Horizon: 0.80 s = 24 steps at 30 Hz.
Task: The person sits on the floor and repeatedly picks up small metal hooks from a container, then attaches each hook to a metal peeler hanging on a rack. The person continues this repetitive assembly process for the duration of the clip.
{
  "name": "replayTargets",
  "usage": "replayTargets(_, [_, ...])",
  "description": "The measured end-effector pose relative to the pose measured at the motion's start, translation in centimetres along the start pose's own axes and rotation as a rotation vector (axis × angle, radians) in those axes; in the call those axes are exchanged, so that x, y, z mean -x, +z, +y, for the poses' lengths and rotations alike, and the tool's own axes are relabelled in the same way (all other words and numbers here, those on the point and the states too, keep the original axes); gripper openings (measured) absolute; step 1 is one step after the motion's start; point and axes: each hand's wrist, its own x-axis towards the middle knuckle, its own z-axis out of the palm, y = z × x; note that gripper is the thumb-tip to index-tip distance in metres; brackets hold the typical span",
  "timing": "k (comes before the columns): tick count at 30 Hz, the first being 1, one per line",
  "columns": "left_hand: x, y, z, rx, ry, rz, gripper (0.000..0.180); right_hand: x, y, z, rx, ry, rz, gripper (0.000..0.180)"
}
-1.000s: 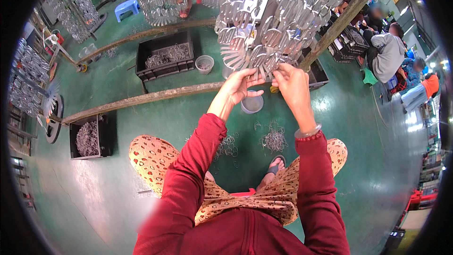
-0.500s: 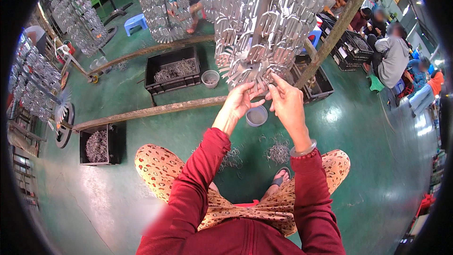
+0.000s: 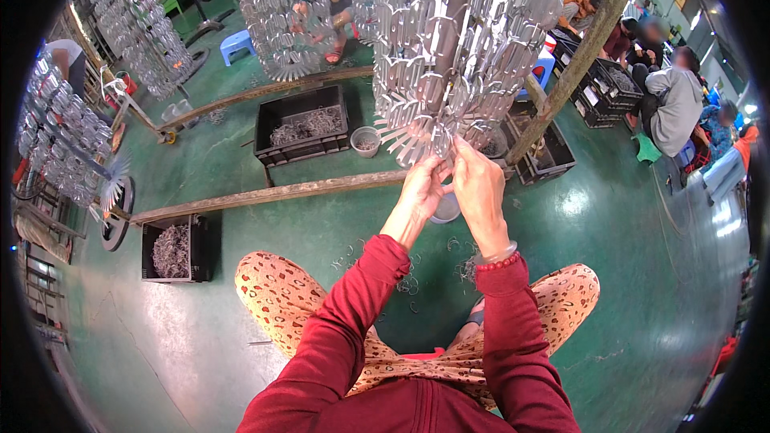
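A tall rack (image 3: 449, 40) hung with rows of shiny oval metal pieces stands in front of me, with a ring of flat metal fins (image 3: 397, 140) at its foot. My left hand (image 3: 419, 196) and my right hand (image 3: 481, 192) meet at the front of this ring. Their fingers are pinched together around a small silver metal piece (image 3: 442, 143) at the rack's lower edge. Fingers hide much of this piece, so its exact shape does not show. A grey bowl (image 3: 446, 210) sits on the floor below, partly behind my hands.
Small metal rings (image 3: 407, 282) lie scattered between my knees. Black crates (image 3: 301, 152) (image 3: 204, 250) hold heaps of metal bits, beside a white tub (image 3: 366, 142). A wooden bar (image 3: 281, 195) runs before me; a slanted post (image 3: 573, 60) rises at right. People (image 3: 678, 96) sit beyond.
My hands have come closer together, and their fingers have closed from a looser, spread pose into a pinch at the rack's lower edge. The whole view has shifted slightly.
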Motion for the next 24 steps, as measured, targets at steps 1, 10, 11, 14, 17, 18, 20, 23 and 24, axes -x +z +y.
replayTargets(1, [0.0,-0.2,-0.2,0.018,-0.003,0.008,0.016,0.2,0.1,0.2,-0.023,0.004,0.042,0.026])
replayTargets(10, [0.6,1.7,-1.1,0.062,0.024,0.062,0.022,0.9,0.7,1.3,-0.091,0.248,0.158,0.022])
replayTargets(11, [0.6,1.8,-1.2,0.060,0.030,0.071,0.022,1.0,0.8,1.3,-0.097,0.266,0.155,0.022])
replayTargets(14, [0.1,1.4,-2.5,0.131,0.066,0.045,0.024,1.3,1.5,1.8,-0.138,0.277,0.189,0.022])
replayTargets(17, [-0.4,1.7,-3.6,0.220,0.076,0.058,0.024,1.3,1.0,1.1,-0.259,0.366,0.205,0.022])
replayTargets(18, [-0.5,1.7,-3.9,0.246,0.080,0.062,0.023,1.3,1.0,1.2,-0.249,0.345,0.225,0.022])
replayTargets(20, [-0.8,1.4,-4.5,0.299,0.090,0.070,0.023,1.3,1.3,1.8,-0.231,0.302,0.263,0.023])
replayTargets(23, [-0.9,1.9,-4.8,0.296,0.104,0.072,0.022,1.2,1.9,3.3,-0.208,0.207,0.299,0.024])
replayTargets(24, [-0.8,2.5,-4.7,0.297,0.102,0.103,0.022,1.0,1.9,3.7,-0.176,0.167,0.318,0.024])
